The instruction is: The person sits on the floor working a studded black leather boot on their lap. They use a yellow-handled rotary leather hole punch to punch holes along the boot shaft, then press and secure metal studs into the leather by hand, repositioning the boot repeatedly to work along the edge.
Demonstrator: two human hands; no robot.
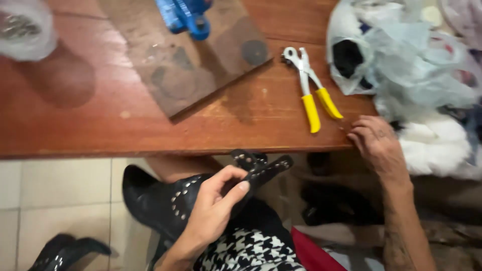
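Note:
My left hand (213,208) grips a black studded boot (160,200) by its straps (258,168), holding it over my lap below the table edge. My right hand (374,140) rests with curled fingers on the front right edge of the reddish wooden table (100,120), holding nothing that I can see. Pliers with yellow handles (311,88) lie on the table just left of that hand, jaws pointing away.
A worn dark board (186,60) lies on the table with a blue tool (186,17) at its far end. Clear plastic bags with white fluffy material (416,75) pile up at the right. Another black boot (65,253) lies on the tiled floor.

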